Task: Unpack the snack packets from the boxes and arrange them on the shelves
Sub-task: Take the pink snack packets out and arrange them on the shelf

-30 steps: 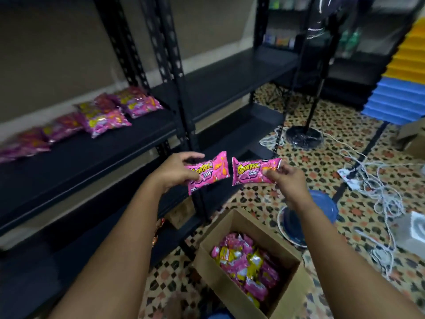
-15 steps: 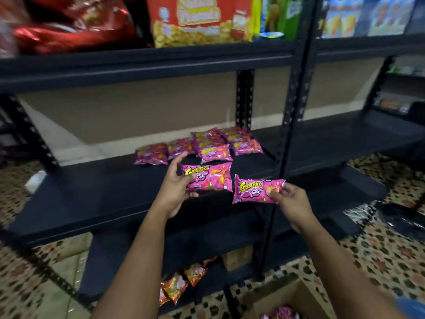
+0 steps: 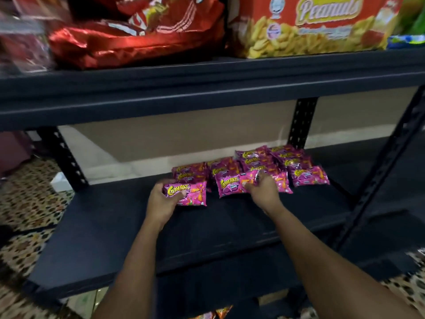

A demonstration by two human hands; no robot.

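My left hand [image 3: 161, 201] & right hand [image 3: 259, 192] each grip a pink packet [image 3: 190, 194] low over the shelf [image 3: 115, 215] to extend the front row

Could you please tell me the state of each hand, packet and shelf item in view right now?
Left hand: grips a pink packet, low over the middle shelf.
Right hand: pinches a second packet at the row's front.
Packet row: lying flat, overlapping, at the shelf's back.
Peanuts box: upright on the upper shelf.
Red bags: lying crumpled beside it.
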